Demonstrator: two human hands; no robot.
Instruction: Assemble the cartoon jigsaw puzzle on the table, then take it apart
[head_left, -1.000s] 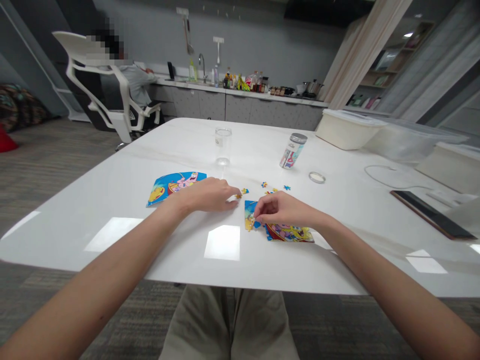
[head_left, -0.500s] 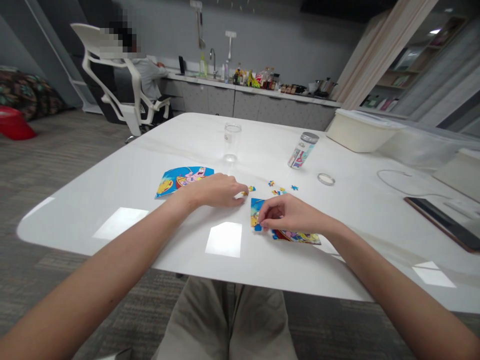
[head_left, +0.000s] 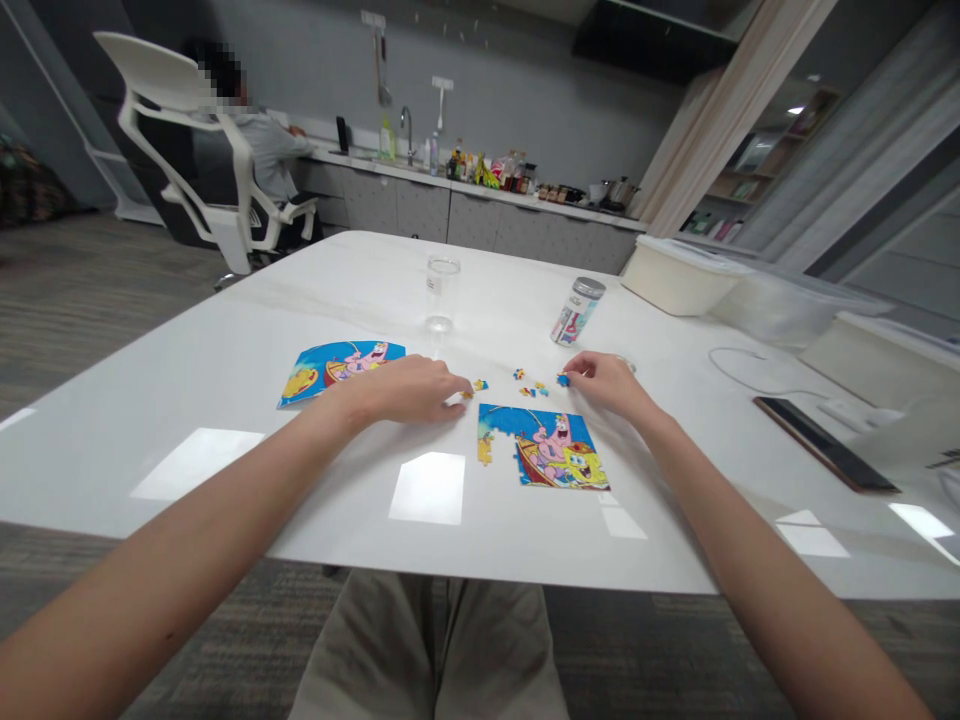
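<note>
Your right hand (head_left: pixel 609 381) is on the far side of the assembled puzzle panel (head_left: pixel 541 447), a little to its right. Thumb and first finger are drawn close together on a small blue piece (head_left: pixel 562 379), and it looks pinched between them, low over the white table (head_left: pixel 225 400). From this grip the panel lies toward you and slightly to the left, near but not touching. The long side of the panel runs left to right before you. Its lower left corner is not filled, and one yellow bit stands out there on the left edge.

Your left hand (head_left: pixel 411 388) rests palm down on the table, with the fingers curled. The fingertips are just beside a yellow-and-blue piece (head_left: pixel 478 385); I cannot tell whether they grip it or only touch the table near it. This hand is the nearer one to the open left edge of the panel. The right hand is the nearer one to the other loose pieces (head_left: pixel 527 387), which lie between the two hands, behind the panel.

Behind the left wrist lies a printed picture card (head_left: pixel 341 364). Farther back stand a clear glass jar (head_left: pixel 441 292) and a printed tin with a metal lid (head_left: pixel 576 312), well apart from both hands.
</note>
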